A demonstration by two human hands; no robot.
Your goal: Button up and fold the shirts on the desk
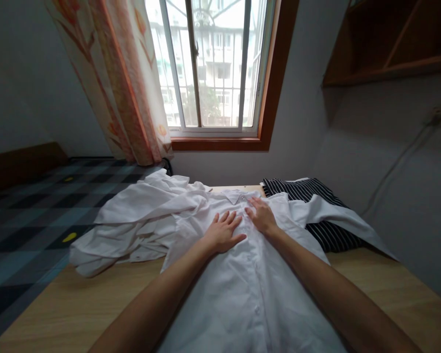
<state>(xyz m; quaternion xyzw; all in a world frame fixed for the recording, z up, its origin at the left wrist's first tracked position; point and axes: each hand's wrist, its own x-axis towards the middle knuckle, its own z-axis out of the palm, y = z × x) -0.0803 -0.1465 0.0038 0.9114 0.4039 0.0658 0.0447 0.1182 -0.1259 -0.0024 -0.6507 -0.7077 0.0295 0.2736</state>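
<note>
A white button-up shirt [235, 294] lies front side up on the wooden table, its collar at the far end and its button strip running towards me. My left hand [225, 232] rests flat on the shirt's chest, fingers spread. Nearer the collar, my right hand [260, 214] lies on the other side of the button strip, palm down with the fingers apart and slightly bent. Neither hand grips the cloth. One sleeve stretches to the right across a black-and-white striped folded cloth [338, 239].
A heap of white garments [132, 215] is piled at the left of the table [106, 294]. Beyond it stands a bed with a dark checked cover [25, 230]. A window [213, 73] with a flowered curtain [128, 88] is ahead; a wall shelf [389, 68] hangs upper right.
</note>
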